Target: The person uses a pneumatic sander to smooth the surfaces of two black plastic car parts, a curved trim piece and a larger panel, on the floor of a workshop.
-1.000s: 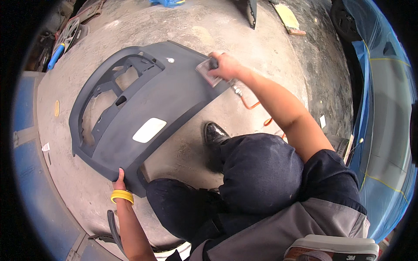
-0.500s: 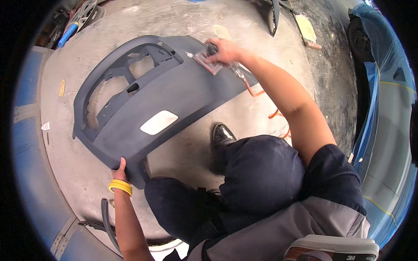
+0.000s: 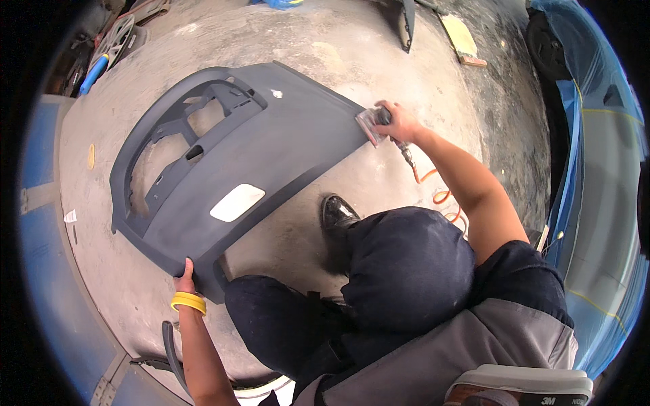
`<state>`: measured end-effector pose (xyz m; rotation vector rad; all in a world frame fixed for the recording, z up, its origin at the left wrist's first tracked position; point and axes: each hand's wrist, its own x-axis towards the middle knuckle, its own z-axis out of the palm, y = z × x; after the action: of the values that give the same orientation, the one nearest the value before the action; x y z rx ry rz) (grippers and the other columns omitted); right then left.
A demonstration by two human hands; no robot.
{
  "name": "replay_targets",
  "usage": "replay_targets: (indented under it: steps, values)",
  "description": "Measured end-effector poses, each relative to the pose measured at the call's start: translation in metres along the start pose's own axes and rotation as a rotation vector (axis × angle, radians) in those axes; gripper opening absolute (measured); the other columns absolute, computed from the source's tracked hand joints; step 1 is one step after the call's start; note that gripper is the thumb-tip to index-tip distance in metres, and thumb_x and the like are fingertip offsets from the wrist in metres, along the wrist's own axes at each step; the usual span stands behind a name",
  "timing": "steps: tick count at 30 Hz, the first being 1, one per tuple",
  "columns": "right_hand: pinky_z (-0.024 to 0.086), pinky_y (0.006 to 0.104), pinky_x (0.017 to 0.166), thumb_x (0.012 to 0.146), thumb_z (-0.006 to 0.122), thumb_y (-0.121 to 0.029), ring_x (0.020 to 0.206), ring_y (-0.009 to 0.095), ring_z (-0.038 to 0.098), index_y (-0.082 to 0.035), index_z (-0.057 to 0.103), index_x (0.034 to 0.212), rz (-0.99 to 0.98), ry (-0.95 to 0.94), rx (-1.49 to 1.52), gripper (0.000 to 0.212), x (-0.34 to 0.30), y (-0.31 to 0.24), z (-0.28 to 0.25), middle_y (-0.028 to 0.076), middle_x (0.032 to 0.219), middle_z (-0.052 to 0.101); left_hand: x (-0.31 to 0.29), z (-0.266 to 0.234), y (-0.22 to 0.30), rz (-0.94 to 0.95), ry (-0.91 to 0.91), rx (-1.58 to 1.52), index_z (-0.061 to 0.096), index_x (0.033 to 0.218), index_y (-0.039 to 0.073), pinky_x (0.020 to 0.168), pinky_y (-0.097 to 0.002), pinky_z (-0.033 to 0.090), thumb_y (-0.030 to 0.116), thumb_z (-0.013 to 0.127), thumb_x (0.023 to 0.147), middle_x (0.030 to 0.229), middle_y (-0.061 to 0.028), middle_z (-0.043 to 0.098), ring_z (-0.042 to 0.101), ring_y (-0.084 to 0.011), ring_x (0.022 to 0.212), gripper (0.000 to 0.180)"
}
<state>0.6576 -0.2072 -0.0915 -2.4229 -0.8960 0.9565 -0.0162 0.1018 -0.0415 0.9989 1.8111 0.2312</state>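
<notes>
Left hand (image 3: 185,276): I see it pinching the near-left corner of the grey bumper cover (image 3: 298,132), thumb on top, fingers hidden.
Yellow ring (image 3: 188,302): around the left wrist, just off the cover's corner.
Cover: lies between both hands, above the floor (image 3: 284,223).
Right hand (image 3: 402,126): closed around the sander (image 3: 370,126).
Sander: overlapping the cover's right end; I cannot confirm contact.
Orange hose (image 3: 441,197): coiled, right of the cover.
Film-wrapped vehicle (image 3: 609,210): well right of the cover.
</notes>
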Motion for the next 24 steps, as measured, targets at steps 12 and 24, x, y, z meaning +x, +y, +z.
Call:
replay_targets:
  steps: [12, 24]
  values:
    - [0.053, 0.0481, 0.095, 0.078, 0.084, -0.036, 0.111, 0.043, 0.062, -0.015, 0.049, 0.145, -0.263, 0.028, -0.044, 0.078, -0.099, -0.136, 0.049, 0.025, 0.124, 0.054, -0.007, -0.003, 0.012, -0.154, 0.004, 0.206, 0.04, 0.154, 0.007, 0.083, -0.0587, 0.05, 0.073, 0.08, 0.073, 0.15, -0.0137, 0.05, 0.056, -0.0357, 0.126, 0.112]
    - [0.054, 0.0396, 0.096, 0.066, 0.092, -0.038, 0.109, 0.03, 0.068, -0.006, 0.055, 0.141, 0.264, 0.078, 0.119, 0.089, -0.002, 0.074, -0.001, 0.021, 0.118, 0.071, 0.015, -0.012, -0.01, -0.03, -0.124, 0.043, 0.036, 0.156, 0.009, 0.095, -0.0673, 0.045, 0.073, 0.079, 0.073, 0.157, -0.016, 0.043, 0.049, -0.0411, 0.134, 0.113]
